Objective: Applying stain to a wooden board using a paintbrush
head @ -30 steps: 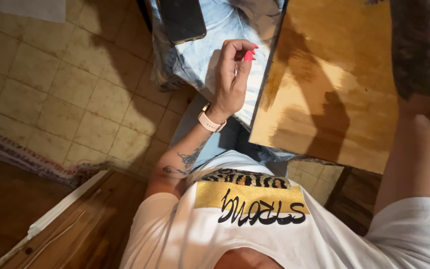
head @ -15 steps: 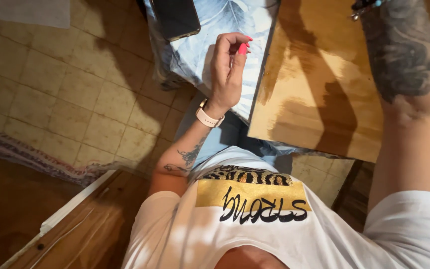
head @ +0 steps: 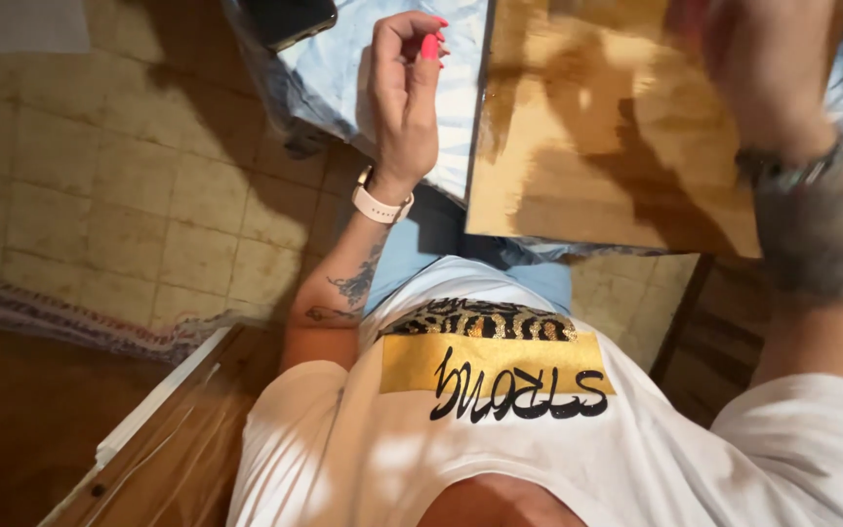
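A person's left hand [head: 404, 98], fingers curled and holding nothing, rests on the pale blue cloth [head: 343, 73] just left of the wooden board [head: 578, 146], while the blurred right hand [head: 768, 68], grip unreadable, hovers over its far edge.

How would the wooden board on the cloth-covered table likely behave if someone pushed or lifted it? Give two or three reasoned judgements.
The wooden board looks flat and rigid, so it would probably stay stiff when lifted. It lies on a patterned blue cloth, so a push may drag or wrinkle the cloth. Its near edge seems to overhang the table, so pressing there might tip it.
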